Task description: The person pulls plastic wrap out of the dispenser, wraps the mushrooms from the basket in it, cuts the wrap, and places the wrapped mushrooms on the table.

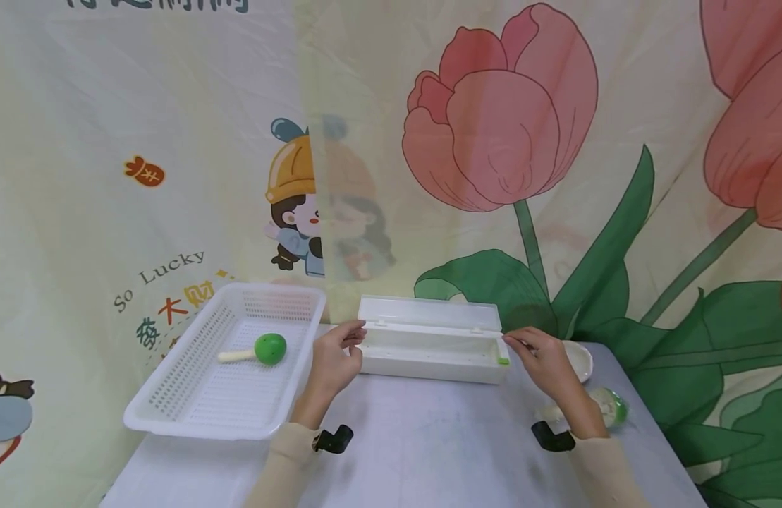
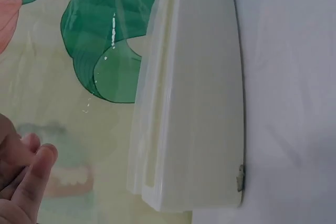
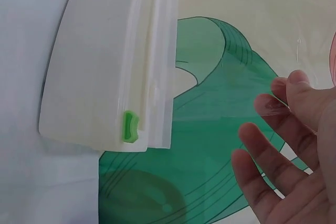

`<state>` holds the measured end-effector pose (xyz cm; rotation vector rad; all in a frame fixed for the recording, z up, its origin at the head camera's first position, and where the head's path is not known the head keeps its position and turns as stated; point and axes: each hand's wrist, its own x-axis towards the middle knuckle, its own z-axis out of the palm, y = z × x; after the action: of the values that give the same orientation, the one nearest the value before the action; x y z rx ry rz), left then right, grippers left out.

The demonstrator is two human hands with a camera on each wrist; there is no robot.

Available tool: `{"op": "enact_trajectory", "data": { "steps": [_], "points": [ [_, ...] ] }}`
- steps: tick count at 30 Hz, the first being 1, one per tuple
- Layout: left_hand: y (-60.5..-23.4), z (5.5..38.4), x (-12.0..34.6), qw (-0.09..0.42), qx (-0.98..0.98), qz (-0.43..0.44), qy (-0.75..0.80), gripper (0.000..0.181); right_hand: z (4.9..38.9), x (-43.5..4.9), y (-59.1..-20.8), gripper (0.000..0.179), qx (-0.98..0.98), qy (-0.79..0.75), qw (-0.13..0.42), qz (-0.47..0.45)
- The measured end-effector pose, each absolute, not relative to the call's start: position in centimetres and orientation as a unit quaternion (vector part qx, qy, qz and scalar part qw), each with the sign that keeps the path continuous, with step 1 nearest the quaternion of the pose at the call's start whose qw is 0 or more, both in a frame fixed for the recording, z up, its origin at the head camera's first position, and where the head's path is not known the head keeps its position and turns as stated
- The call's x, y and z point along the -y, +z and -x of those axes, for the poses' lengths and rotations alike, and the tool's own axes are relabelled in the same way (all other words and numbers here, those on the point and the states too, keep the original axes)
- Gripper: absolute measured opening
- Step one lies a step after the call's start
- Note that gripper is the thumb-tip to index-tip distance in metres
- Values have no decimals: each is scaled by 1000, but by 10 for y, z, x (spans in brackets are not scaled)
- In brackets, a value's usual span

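A long white cling film dispenser [image 1: 429, 368] sits on the table with its lid [image 1: 429, 312] tipped open at the back. At its right end is a green slide cutter [image 3: 130, 127]. Clear cling film [image 3: 231, 95] stretches from the dispenser, faintly visible by its glints and creases. My right hand [image 1: 543, 358] pinches a film corner between thumb and index finger, the other fingers spread. Beyond the dispenser's left end, my left hand [image 1: 335, 358] has thumb and fingertips together, pinching the film's other side; the film there is hard to see.
To the left stands a white perforated basket [image 1: 200, 427] holding a green round-headed, pale-handled object resembling a maraca [image 1: 270, 349]. Behind my right forearm lie a white dish [image 1: 581, 361] and a similar object with a shiny green end [image 1: 613, 408]. A printed cloth [image 1: 378, 85] hangs behind.
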<state>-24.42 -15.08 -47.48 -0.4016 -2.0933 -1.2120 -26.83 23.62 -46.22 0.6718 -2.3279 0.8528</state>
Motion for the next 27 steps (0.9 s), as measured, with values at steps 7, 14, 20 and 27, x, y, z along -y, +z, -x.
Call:
{"op": "enact_trajectory", "data": {
  "steps": [7,14,20,27],
  "points": [
    [-477,245,152,344,834,158,-402,34,267,-235,-464,8,874,322,273,-241],
    [-479,246,153,360,844,176,-358,18,268,-236,-466,10,872,320,277,-247],
    [-476,245,155,367,851,166,-337,11,268,-237,-462,16,871,313,281,-252],
    [-470,248,155,339,881,155,-291,7,268,-236,-455,14,875,305,281,-250]
  ]
}}
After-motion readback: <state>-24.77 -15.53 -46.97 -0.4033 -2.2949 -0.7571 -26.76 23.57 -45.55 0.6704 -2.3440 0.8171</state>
